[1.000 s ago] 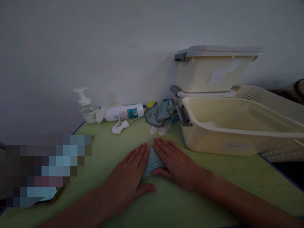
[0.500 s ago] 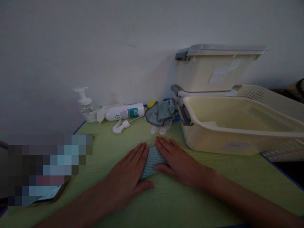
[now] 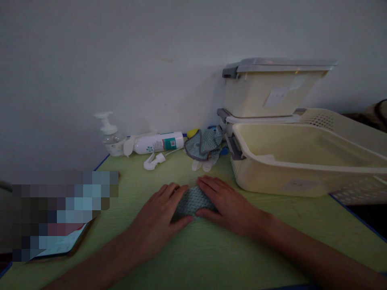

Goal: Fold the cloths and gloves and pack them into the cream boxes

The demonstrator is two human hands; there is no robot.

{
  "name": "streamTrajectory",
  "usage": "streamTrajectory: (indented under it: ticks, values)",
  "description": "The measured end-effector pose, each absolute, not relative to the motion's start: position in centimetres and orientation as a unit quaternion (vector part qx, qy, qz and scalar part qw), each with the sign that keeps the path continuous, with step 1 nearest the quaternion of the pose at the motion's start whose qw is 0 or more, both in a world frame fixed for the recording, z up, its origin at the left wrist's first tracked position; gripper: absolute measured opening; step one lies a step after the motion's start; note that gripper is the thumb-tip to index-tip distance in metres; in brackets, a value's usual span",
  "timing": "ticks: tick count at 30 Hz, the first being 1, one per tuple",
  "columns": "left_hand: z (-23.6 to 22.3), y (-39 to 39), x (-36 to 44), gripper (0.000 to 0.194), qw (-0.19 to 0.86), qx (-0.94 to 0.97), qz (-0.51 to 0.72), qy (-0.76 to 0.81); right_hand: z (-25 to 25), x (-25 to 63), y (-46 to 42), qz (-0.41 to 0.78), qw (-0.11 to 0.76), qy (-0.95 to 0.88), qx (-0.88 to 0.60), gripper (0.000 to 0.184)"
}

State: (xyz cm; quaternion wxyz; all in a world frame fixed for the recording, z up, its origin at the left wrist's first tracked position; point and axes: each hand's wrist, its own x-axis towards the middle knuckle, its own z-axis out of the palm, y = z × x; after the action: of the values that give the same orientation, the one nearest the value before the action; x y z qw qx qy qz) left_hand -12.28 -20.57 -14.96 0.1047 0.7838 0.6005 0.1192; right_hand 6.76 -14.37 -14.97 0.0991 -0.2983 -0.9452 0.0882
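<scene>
A blue-grey textured cloth, folded small, lies on the green tabletop between my two hands. My left hand grips its left end, with fingers bent over the far side and the thumb at the near edge. Over its right end is my right hand, the fingers long and close together, the thumb along the near edge. Both palms and part of the cloth are hidden. Beyond the hands sits a crumpled blue-grey cloth with a dark edging, on top of pale gloves.
A pump bottle stands by the wall. Beside it lie a white bottle and a white spray trigger. An open cream bin is at right, before a lidded box. A partly blurred-out device rests at left.
My left fingers have gone from lying flat to bent over the cloth, and the left thumb has moved up to its near edge. The cloth bulges more. My right hand has hardly moved.
</scene>
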Motion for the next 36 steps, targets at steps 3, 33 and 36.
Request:
streamTrajectory:
  ticks: [3, 33, 36]
  values:
    - [-14.5, -20.4, -12.6, 0.054, 0.111, 0.771, 0.108, 0.617, -14.9, 6.8, -14.4, 0.096, 0.114, -0.945, -0.291, 0.061]
    - [-14.6, -19.3, -12.8, 0.049, 0.303, 0.602, 0.454, 0.583, -15.4, 6.5, -12.9, 0.313, 0.241, -0.834, -0.384, 0.068]
    - [-14.8, -19.1, -13.0, 0.053, 0.321, 0.581, 0.496, 0.561, -15.2, 6.5, -12.6, 0.352, 0.257, -0.813, -0.386, 0.065]
